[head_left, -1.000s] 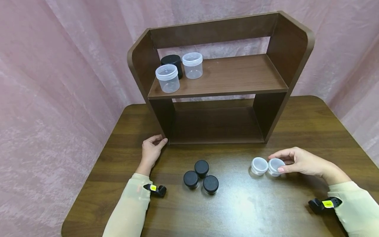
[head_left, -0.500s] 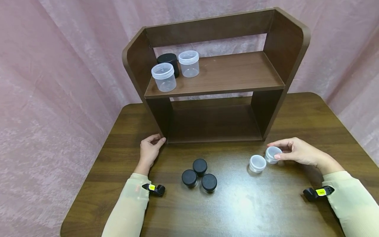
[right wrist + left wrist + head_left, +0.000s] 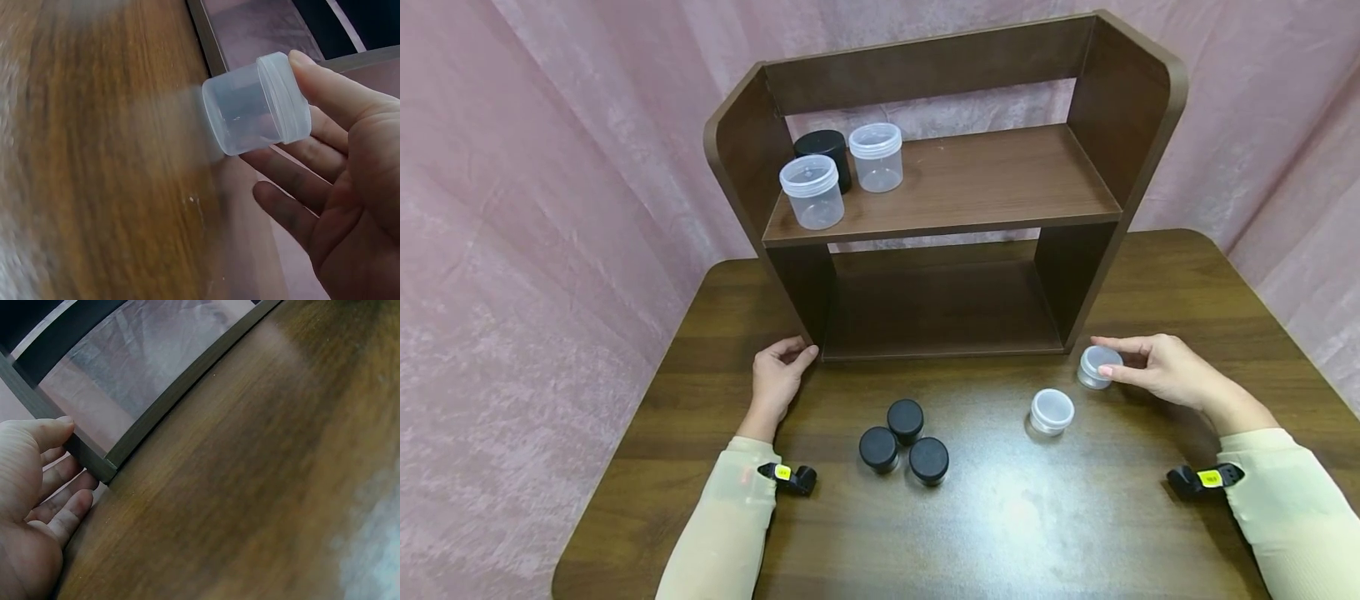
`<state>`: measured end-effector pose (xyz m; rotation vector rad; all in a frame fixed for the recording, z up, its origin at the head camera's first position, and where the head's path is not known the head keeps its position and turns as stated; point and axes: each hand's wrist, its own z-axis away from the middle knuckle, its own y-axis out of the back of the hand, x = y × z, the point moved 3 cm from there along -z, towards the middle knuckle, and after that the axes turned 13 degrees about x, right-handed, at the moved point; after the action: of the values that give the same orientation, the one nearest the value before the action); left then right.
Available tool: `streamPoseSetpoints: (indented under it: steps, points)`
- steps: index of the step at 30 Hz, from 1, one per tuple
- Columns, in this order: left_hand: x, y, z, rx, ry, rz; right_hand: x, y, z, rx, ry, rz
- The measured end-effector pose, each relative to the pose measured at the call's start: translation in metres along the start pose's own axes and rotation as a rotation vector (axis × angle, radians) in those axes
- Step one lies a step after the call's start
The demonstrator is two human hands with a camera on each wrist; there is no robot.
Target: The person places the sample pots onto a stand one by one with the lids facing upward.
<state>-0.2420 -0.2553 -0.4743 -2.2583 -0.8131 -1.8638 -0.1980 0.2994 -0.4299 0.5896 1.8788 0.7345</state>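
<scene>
At the brown wooden shelf (image 3: 951,357), my left hand (image 3: 775,379) holds the lower left front corner. In the left wrist view, the thumb (image 3: 55,432) lies on the side panel's front edge and the other fingers are bent along its outer side. My right hand (image 3: 1172,375) pinches a small clear plastic jar (image 3: 256,106) by its lidded top, close to the shelf's lower right corner. Whether this jar touches the table cannot be told. A matching clear jar (image 3: 1051,412) stands apart, nearer the front.
Three small black-lidded jars (image 3: 906,421) stand in a cluster at the table's middle. On the upper shelf's left end are two larger clear jars (image 3: 877,158) and a black-lidded one (image 3: 823,150). A pink curtain (image 3: 550,208) hangs behind the table (image 3: 985,542).
My right hand has carried its clear jar away from the other one, back toward the shelf's right corner. My left hand has stayed at the left corner. The head view has shifted slightly.
</scene>
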Motion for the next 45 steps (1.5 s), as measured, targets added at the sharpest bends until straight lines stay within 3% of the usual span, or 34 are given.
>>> streamPoseSetpoints:
  steps: [7,11,19,30,45]
  points:
    - [0.000,0.000,0.000,0.001,0.006,-0.012,0.003,0.000,-0.001,0.128,0.121,0.006]
    - [0.001,0.000,0.000,0.002,-0.006,-0.009,0.005,0.000,-0.002,0.171,0.105,0.002]
    - [-0.001,0.001,0.000,-0.008,0.025,-0.033,0.008,-0.003,0.001,0.154,0.044,-0.050]
    - [0.001,0.000,-0.001,-0.003,-0.001,-0.029,0.007,-0.003,0.002,0.178,0.008,-0.034]
    - [0.005,0.001,0.001,-0.016,0.000,-0.026,-0.010,-0.006,-0.001,0.192,0.092,-0.036]
